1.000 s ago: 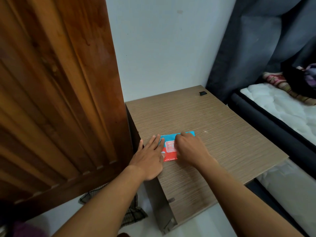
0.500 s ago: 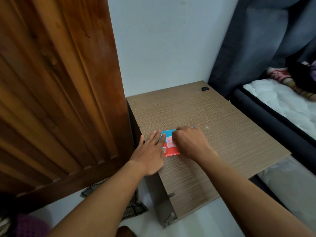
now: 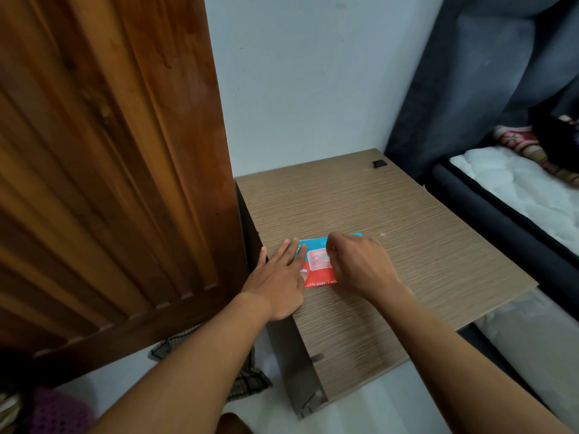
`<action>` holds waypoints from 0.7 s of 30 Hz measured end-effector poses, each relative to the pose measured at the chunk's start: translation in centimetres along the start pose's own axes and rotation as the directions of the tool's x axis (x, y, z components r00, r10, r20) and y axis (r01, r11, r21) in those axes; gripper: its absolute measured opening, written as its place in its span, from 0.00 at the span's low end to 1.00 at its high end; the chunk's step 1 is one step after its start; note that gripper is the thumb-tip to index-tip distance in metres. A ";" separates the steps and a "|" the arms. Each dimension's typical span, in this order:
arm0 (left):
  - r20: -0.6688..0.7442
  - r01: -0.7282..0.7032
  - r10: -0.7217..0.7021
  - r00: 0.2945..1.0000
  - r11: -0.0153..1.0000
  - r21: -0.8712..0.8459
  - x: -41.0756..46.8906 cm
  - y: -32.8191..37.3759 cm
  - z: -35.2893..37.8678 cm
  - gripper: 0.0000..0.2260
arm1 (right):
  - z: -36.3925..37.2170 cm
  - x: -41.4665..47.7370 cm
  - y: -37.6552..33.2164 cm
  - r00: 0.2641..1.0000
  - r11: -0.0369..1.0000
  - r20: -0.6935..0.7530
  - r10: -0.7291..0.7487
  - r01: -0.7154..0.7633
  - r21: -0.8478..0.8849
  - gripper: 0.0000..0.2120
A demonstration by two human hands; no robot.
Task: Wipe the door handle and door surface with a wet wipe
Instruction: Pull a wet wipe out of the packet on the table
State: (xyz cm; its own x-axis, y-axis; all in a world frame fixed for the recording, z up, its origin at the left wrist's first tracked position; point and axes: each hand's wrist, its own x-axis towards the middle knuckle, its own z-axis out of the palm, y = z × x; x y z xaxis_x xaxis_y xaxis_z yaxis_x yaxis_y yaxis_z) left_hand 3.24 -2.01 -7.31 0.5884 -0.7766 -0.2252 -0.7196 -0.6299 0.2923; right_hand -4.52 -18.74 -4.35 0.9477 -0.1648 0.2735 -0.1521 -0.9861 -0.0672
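A blue and red wet wipe pack [image 3: 316, 265] lies flat on the wood-grain table top [image 3: 391, 214]. My left hand [image 3: 279, 277] presses flat on the pack's left end, fingers spread. My right hand [image 3: 357, 261] covers the pack's right part with fingers curled at the label flap; what the fingertips pinch is hidden. The brown panelled wooden door [image 3: 109, 167] stands open on the left, right beside the table. No door handle is in view.
A white wall [image 3: 297, 89] rises behind the table. A dark curtain [image 3: 485, 73] hangs at the right above a bed with a white mattress [image 3: 517, 189]. A checked cloth [image 3: 244, 380] lies on the floor. A small black piece [image 3: 379, 163] sits on the table's far corner.
My right hand has curled tighter over the pack's label. The left hand stays flat on the pack. The view has shifted slightly.
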 end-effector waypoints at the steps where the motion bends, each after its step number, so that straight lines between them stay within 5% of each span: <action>1: 0.001 0.001 -0.001 1.000 1.000 -0.002 0.0 0.0 0.0 0.28 | 0.0 0.0 0.0 1.000 1.000 -0.006 0.014 -0.014 0.025 0.06; 6: 0.005 -0.001 0.001 1.000 1.000 -0.008 -0.1 0.0 -0.1 0.28 | -0.1 0.1 0.2 0.995 0.989 0.021 0.102 -0.103 0.110 0.07; 13: -0.011 -0.007 0.007 1.000 1.000 0.006 -0.1 0.0 -0.1 0.27 | -0.5 0.7 0.0 0.986 0.999 0.162 -0.025 0.018 0.048 0.09; 21: 0.004 0.003 -0.003 1.000 1.000 0.004 -0.1 0.0 -0.2 0.28 | -0.8 0.4 0.2 0.993 0.992 0.111 0.044 -0.057 0.116 0.05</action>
State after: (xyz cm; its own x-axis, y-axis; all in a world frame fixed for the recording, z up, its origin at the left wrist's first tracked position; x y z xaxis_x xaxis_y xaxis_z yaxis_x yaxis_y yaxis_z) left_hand 3.24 -1.98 -7.10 0.5890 -0.7747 -0.2301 -0.7193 -0.6324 0.2875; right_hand -4.43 -19.00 -3.49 0.9654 -0.2047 0.1618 -0.1722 -0.9658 -0.1940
